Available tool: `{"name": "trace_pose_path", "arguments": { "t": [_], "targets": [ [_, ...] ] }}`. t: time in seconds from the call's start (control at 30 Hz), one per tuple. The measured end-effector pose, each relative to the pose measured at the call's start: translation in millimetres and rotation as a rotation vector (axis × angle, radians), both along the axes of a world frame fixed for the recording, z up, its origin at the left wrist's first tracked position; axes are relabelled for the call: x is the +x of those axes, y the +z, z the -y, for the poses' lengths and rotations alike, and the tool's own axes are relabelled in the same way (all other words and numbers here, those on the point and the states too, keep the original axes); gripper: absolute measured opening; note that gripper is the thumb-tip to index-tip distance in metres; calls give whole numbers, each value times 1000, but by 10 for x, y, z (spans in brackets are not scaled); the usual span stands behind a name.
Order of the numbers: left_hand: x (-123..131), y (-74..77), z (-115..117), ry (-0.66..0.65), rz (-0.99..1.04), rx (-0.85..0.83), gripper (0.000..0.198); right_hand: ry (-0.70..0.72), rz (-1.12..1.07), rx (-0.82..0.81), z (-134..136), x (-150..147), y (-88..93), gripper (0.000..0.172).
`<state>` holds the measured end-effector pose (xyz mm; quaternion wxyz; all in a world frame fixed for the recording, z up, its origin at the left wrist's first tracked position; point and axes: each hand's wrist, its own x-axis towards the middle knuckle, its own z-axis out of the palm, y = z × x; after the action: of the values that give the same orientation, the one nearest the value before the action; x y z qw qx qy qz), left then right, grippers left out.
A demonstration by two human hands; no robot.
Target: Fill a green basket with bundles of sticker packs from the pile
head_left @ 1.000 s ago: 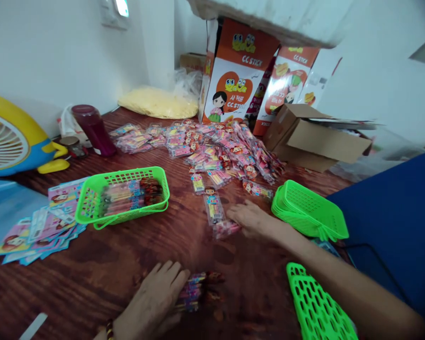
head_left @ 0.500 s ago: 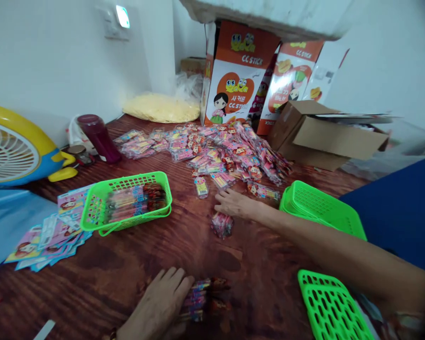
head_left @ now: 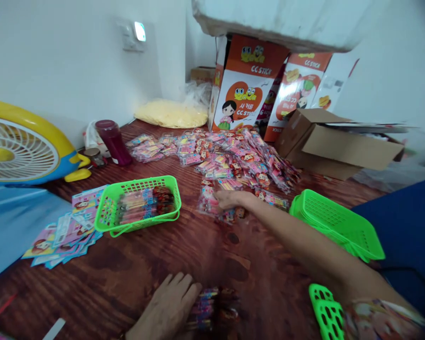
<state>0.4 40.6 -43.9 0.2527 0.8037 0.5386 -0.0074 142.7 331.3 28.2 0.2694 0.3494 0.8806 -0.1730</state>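
My left hand (head_left: 168, 304) rests at the front of the table, its fingers against a row of small colourful packets (head_left: 205, 309); its thumb side is partly hidden. Farther forward, my right hand (head_left: 228, 199) reaches over a few pink packets (head_left: 208, 200) near the big pile; its fingers are blurred and bent down onto them. The pile of pink packets (head_left: 240, 153) spreads across the back of the table. To the left, a green basket (head_left: 108, 226) holds rows of similar packets (head_left: 137, 205).
Nested green baskets (head_left: 339, 222) stand at the right, another green basket (head_left: 327, 314) at the front right. An open carton (head_left: 343, 146), printed boxes (head_left: 247, 94), a purple bottle (head_left: 113, 144), a fan (head_left: 24, 146) and picture cards (head_left: 63, 236) surround the work area.
The view has shifted, so most things appear lower and to the right. Under my right hand, the bunched packets now lie spread apart. My left hand remains beside its row of packets.
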Motion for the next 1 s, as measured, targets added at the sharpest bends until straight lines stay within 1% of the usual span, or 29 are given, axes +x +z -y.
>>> {"name": "trace_pose_path", "arguments": {
  "t": [0.03, 0.07, 0.13, 0.2, 0.23, 0.3, 0.37, 0.43, 0.47, 0.5, 0.57, 0.63, 0.7, 0.77, 0.83, 0.9, 0.93, 1.0],
  "targets": [
    [6, 12, 0, 8, 10, 3, 67, 17, 12, -17, 161, -5, -25, 35],
    [11, 22, 2, 16, 24, 9, 68, 40, 13, -35, 330, 7, -42, 37],
    [16, 41, 6, 19, 53, 19, 66, 92, -6, -69, 625, 69, -27, 45],
    [18, 64, 7, 16, 74, 32, 63, 183, -22, -35, 771, 132, 58, 41],
    [18, 79, 6, 15, 80, 34, 61, 255, -31, 21, 780, 145, 113, 36],
    [18, 114, 0, 11, 84, 34, 57, 448, -63, 170, 714, 111, 200, 28],
    [21, 154, -7, 11, 85, 28, 55, 654, -135, 279, 642, 5, 203, 25],
    [26, 191, -13, 16, 83, 22, 54, 836, -214, 287, 650, -133, 106, 21],
    [28, 207, -15, 16, 84, 21, 55, 900, -246, 276, 688, -198, 31, 22],
    [31, 221, -17, 14, 84, 20, 55, 930, -261, 268, 738, -252, -51, 24],
    [32, 242, -21, 7, 78, 26, 55, 908, -242, 272, 830, -319, -193, 25],
    [28, 259, -27, -3, 67, 31, 53, 828, -179, 267, 857, -322, -246, 24],
    [22, 270, -32, -14, 58, 29, 52, 749, -111, 190, 801, -271, -182, 21],
    [20, 275, -34, -24, 54, 27, 53, 648, -84, 107, 703, -190, -31, 26],
    [23, 268, -27, -22, 47, 35, 52, 563, -134, 97, 627, -111, 121, 30],
    [29, 253, -16, -15, 37, 46, 50, 576, -191, 138, 607, -60, 180, 33],
    [33, 244, -9, -11, 34, 53, 51, 622, -199, 151, 615, -46, 160, 35],
    [40, 232, 1, -4, 29, 67, 53, 707, -166, 168, 646, -38, 32, 39]
  ]
}}
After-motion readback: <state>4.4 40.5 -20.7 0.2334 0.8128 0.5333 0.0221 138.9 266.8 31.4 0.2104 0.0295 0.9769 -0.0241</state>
